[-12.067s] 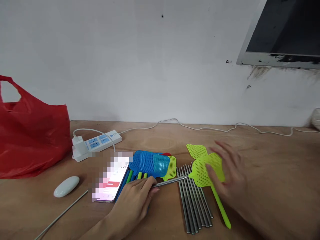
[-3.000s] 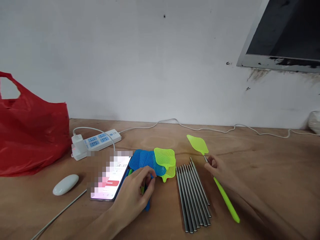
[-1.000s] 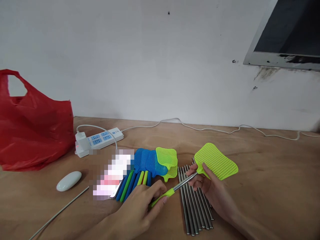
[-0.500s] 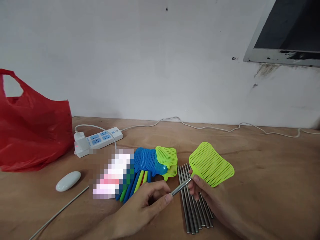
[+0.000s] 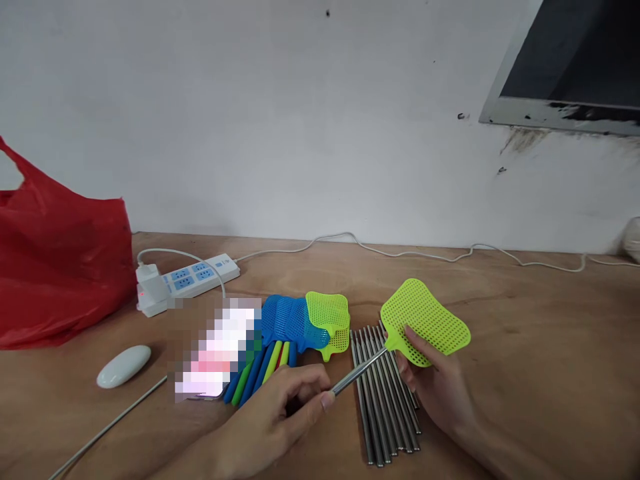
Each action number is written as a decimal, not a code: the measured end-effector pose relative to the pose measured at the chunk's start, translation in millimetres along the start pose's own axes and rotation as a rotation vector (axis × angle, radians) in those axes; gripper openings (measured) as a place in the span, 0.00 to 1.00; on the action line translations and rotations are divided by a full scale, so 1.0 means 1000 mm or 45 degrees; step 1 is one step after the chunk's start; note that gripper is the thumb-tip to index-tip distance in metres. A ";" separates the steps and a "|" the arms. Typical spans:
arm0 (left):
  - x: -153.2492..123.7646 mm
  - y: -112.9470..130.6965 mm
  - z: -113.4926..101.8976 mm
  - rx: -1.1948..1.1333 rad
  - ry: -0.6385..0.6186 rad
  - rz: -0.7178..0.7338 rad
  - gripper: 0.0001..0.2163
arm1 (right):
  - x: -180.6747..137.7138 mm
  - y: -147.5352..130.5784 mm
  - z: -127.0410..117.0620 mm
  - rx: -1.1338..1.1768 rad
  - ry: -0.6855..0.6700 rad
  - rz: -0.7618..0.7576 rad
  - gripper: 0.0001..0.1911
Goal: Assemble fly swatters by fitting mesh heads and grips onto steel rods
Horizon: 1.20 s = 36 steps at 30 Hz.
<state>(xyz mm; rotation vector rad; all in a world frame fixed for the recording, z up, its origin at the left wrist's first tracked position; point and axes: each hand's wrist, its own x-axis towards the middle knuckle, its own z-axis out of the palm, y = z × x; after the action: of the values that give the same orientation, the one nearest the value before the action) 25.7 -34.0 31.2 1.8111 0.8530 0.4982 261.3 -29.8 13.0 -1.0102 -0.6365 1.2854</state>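
My left hand (image 5: 287, 417) is closed around the lower part of a metal rod (image 5: 357, 373), which slants up to the right. The rod's tip meets the neck of a yellow-green fly swatter head (image 5: 425, 317) with a perforated face. My right hand (image 5: 433, 380) grips that head near its lower edge, one digit on the front and the others behind. Under the held rod lies a row of metal rods (image 5: 385, 413). Left of them are blue swatter heads (image 5: 287, 320) and yellow-green swatter heads (image 5: 327, 310), overlapping. Coloured handle sleeves (image 5: 263, 373) lie beside my left hand, which partly hides them.
A blurred-out phone (image 5: 217, 353) lies left of the sleeves. Farther left are a white oval object (image 5: 124, 367), a power strip (image 5: 195, 280) with a plug, and a red plastic bag (image 5: 65, 267). A white cable (image 5: 400, 253) runs along the wall.
My right hand has shifted from the joint between rod and swatter neck onto the swatter's face. The neck now shows uncovered against the rod's tip. My left hand keeps its hold.
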 end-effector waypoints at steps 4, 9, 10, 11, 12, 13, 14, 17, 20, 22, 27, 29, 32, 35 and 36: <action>0.001 0.000 0.001 -0.049 0.012 -0.033 0.19 | -0.001 -0.002 -0.001 -0.047 -0.171 0.044 0.18; 0.005 -0.002 0.003 -0.089 0.050 -0.061 0.18 | -0.002 0.012 -0.007 -0.212 -0.584 0.021 0.13; 0.005 -0.002 0.004 -0.075 0.054 -0.065 0.18 | -0.001 0.016 -0.008 -0.245 -0.638 0.024 0.13; 0.004 -0.003 0.004 -0.066 0.047 -0.070 0.19 | -0.001 0.019 -0.009 -0.276 -0.669 0.025 0.12; 0.004 -0.004 0.005 -0.067 0.033 -0.077 0.18 | 0.000 0.021 -0.009 -0.303 -0.687 0.020 0.12; 0.003 -0.005 0.005 -0.068 0.019 -0.081 0.18 | 0.000 0.023 -0.010 -0.325 -0.686 0.010 0.11; 0.002 -0.005 0.005 -0.066 0.007 -0.077 0.17 | 0.001 0.023 -0.010 -0.337 -0.678 -0.013 0.10; 0.000 -0.004 0.005 -0.037 -0.007 -0.035 0.16 | -0.001 0.020 -0.008 -0.330 -0.667 -0.120 0.09; 0.000 0.000 0.002 -0.005 -0.033 -0.008 0.18 | -0.005 0.018 -0.006 -0.349 -0.675 -0.173 0.09; 0.000 0.002 0.000 -0.024 -0.065 -0.011 0.18 | -0.008 0.018 -0.006 -0.375 -0.669 -0.174 0.09; 0.001 0.006 0.001 -0.051 -0.075 -0.023 0.16 | -0.013 0.018 -0.005 -0.345 -0.632 -0.192 0.09; 0.001 0.006 0.003 -0.016 -0.065 -0.025 0.17 | -0.014 0.016 -0.004 -0.339 -0.624 -0.191 0.09; 0.002 0.004 0.005 0.018 -0.057 -0.056 0.20 | -0.016 0.014 -0.002 -0.367 -0.634 -0.165 0.09; 0.002 -0.001 0.006 0.023 -0.044 -0.100 0.22 | -0.017 0.013 0.000 -0.385 -0.638 -0.122 0.08; 0.001 -0.002 0.005 0.034 -0.037 -0.119 0.22 | -0.017 0.014 0.000 -0.381 -0.641 -0.105 0.08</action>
<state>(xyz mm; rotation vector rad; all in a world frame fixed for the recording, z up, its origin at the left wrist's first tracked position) 29.4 -36.0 27.0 1.7892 0.9233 0.4014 251.3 -46.6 3.4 -0.8865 -1.2735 1.4070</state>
